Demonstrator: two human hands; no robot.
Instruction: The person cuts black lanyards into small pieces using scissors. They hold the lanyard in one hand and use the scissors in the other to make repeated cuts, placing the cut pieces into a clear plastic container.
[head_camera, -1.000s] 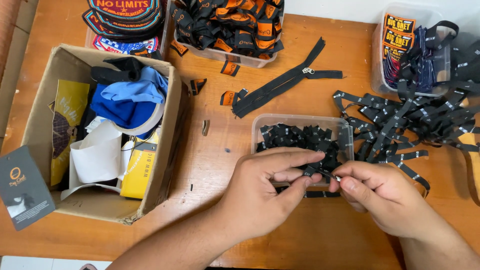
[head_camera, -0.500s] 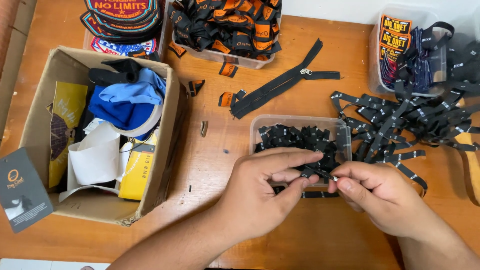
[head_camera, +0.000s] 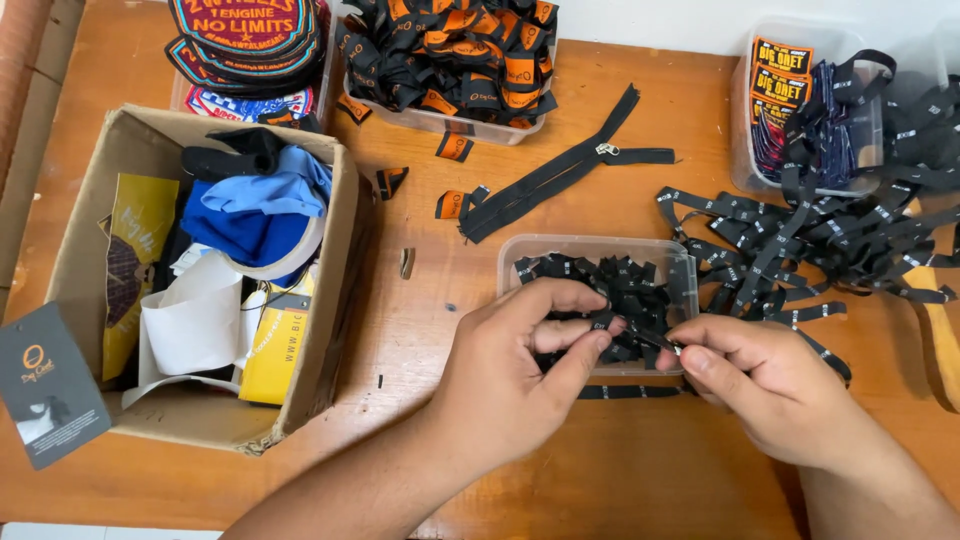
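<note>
Overhead, on the orange-brown wooden table (head_camera: 620, 470), left hand (head_camera: 510, 375) and right hand (head_camera: 775, 385) pinch 1 black woven label strip (head_camera: 640, 335) over the clear plastic tub (head_camera: 598, 250), brown cardboard box (head_camera: 75, 260) at 9 o'clock.

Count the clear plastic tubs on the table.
3: one by the hands holding black labels, one at top centre with orange-black labels, one at top right. A fourth may sit under the patches, top left.

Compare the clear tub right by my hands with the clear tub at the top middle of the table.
The near tub holds plain black folded labels; the far tub holds black and orange ones. The near tub is filled low, its walls showing; the far tub is heaped above its rim. Both hands, left and right, work at the near tub; nothing touches the far one. Both are clear plastic.
</note>
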